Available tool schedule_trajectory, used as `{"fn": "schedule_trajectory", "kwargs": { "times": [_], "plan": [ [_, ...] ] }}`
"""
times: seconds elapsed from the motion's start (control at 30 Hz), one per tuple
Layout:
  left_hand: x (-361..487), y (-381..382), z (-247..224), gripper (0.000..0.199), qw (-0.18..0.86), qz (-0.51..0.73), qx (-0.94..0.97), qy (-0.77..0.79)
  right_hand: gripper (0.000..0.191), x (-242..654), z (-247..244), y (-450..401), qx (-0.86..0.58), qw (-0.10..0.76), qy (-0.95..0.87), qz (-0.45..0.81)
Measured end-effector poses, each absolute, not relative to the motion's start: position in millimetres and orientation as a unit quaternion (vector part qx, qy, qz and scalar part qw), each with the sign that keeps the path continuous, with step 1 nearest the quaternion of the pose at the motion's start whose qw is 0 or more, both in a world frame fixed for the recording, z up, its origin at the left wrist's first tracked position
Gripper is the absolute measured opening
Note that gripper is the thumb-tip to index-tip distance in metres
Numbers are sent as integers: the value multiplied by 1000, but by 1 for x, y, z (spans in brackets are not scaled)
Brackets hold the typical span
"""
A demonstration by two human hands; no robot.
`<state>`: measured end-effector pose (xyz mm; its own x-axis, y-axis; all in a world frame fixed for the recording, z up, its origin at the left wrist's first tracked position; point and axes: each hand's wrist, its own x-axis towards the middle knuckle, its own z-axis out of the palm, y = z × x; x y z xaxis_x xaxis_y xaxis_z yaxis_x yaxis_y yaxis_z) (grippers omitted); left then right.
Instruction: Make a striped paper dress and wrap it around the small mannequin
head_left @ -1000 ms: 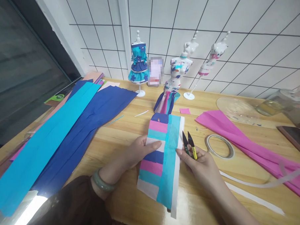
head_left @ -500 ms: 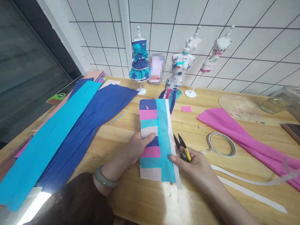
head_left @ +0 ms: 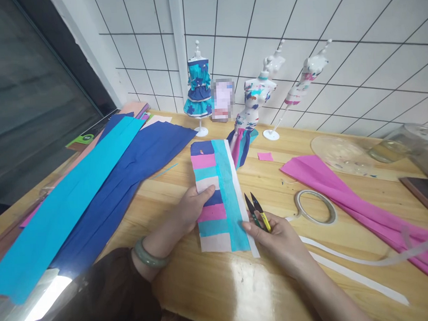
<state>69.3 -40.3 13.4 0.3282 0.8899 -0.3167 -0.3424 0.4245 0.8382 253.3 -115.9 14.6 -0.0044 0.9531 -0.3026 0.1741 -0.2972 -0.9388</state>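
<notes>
A piece of crepe paper point(head_left: 229, 193), striped navy, pink, teal and pale grey on the left with a teal band and a white strip along its right edge, hangs between my hands above the table. My left hand point(head_left: 193, 208) is closed on its left side, thumb lying over the stripes. With thumb and fingers my right hand point(head_left: 272, 231) pinches the white-edged right side. Tucked in that same hand is a pair of thread snips point(head_left: 259, 213), green and yellow, with black blades pointing up and apart.
Teal crepe paper point(head_left: 73, 195) and navy crepe paper point(head_left: 129, 178) lie at left, pink crepe paper point(head_left: 336, 193) at right. A tape roll point(head_left: 333, 212) and white strips point(head_left: 361, 277) lie right of my hand. Behind stand a dressed mannequin point(head_left: 199, 85) and several bare or partly draped ones point(head_left: 257, 99).
The striped paper has shifted slightly left and tilted, its top leaning left. My left hand moved a little left and up with it; my right hand still holds the edge and the snips.
</notes>
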Motion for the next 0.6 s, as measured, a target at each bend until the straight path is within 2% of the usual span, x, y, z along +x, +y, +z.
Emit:
{"fn": "schedule_trajectory", "kwargs": {
  "times": [0.1,0.33,0.47,0.6],
  "plan": [
    [69,-39,15,33,740,422,330,407,41,253,9,-116,-620,380,-463,507],
    [69,-39,23,35,743,430,318,402,37,251,11,-114,-563,396,-409,599],
    [64,-43,23,55,809,374,336,306,39,249,21,-112,-580,396,-377,604],
    [60,-44,22,71,804,275,499,171,36,252,23,-111,-582,409,-329,621]
  ]
}}
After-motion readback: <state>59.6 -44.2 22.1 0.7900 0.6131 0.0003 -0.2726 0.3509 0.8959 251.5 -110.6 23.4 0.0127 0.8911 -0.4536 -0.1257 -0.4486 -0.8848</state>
